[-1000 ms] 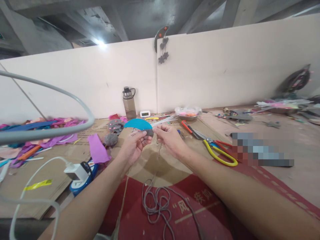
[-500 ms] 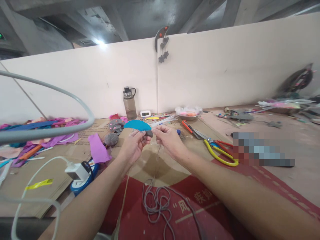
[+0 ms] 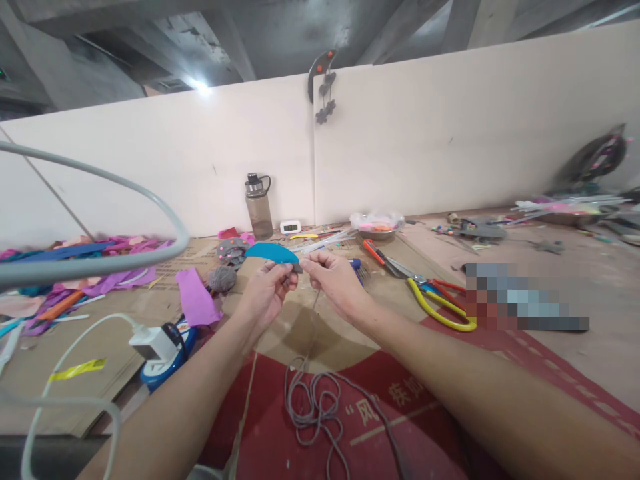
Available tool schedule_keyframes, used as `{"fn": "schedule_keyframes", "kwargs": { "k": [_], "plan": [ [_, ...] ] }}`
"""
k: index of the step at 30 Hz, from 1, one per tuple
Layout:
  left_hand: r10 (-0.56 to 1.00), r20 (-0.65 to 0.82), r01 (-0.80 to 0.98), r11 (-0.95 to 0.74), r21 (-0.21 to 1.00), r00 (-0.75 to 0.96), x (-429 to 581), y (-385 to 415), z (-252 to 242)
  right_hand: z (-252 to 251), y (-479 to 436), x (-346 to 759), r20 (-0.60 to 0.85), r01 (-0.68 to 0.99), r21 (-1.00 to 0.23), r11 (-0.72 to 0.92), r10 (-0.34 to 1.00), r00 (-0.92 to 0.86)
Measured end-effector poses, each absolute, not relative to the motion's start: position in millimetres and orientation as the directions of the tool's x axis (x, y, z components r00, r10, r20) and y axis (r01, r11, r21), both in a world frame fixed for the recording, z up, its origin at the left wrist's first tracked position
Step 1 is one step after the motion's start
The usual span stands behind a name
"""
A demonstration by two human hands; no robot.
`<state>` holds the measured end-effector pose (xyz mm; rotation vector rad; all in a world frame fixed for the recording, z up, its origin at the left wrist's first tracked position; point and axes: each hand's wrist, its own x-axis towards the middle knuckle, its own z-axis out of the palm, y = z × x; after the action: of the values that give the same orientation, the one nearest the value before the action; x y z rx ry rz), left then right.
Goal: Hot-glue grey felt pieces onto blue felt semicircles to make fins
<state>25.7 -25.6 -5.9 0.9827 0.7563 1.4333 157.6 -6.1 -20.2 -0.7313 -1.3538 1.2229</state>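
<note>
My left hand [image 3: 265,290] pinches a curved, crescent-like bright blue piece [image 3: 271,252] that looks like felt or foam. At its right end a short grey part shows, apparently wrapped in cord. Right beside that end, my right hand [image 3: 333,280] has thumb and forefinger closed on the grey cord [image 3: 315,407]. The cord hangs from under these fingers and lies in loose loops on the red and brown cardboard [image 3: 380,433] below. My fingers hide the exact spot where cord and blue piece meet.
Scissors with yellow handles [image 3: 440,313] and an orange-handled cutter [image 3: 375,252] lie to the right. Left are a grey yarn ball [image 3: 223,279], purple fabric [image 3: 197,297] and a power strip [image 3: 165,367] with a charger. A bottle [image 3: 259,210] and plastic-lined bowl [image 3: 379,227] stand behind.
Both hands and the blue piece have shifted slightly left. Less of the grey end shows between my fingers. The cord loops lie as before.
</note>
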Motion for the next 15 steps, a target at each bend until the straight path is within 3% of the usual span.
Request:
{"fn": "schedule_keyframes", "kwargs": {
  "k": [8,15],
  "plan": [
    [0.985,0.125,-0.458,-0.059,0.887,0.115,24.5,-24.2,-9.6,-20.5,-3.7,160.6,0.246,-0.329,-0.927,0.179,0.954,-0.174],
    [0.992,0.109,-0.446,-0.071,0.892,0.060,24.7,-24.4,-8.0,-20.3,-6.0,159.2,0.269,-0.327,-0.924,0.200,0.946,-0.179]
  ]
}}
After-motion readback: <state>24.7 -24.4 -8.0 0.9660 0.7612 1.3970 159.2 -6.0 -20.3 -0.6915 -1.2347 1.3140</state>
